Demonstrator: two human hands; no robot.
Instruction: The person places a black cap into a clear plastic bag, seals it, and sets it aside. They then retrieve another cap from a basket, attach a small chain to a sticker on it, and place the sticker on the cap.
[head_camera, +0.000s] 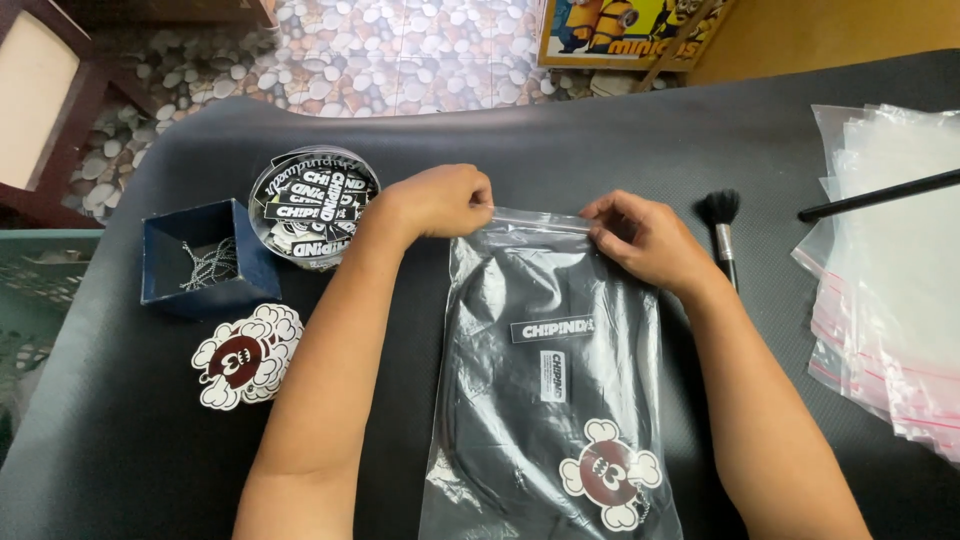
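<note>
A clear zip bag (540, 300) lies on the black table mat (620, 130) in front of me, holding a black garment with a small black label and a white-and-maroon cartoon sticker (608, 472). My left hand (445, 200) pinches the bag's top edge at its left corner. My right hand (645, 238) pinches the same top edge at the right corner. Both hands press the closure strip between fingers and thumb.
A round clear tub (312, 205) of black labels stands left of the bag. A dark blue box (205, 260) holds ball chains. A stack of cartoon stickers (245, 355) lies below it. A black brush (722, 228) and a pile of clear zip bags (890, 300) lie at right.
</note>
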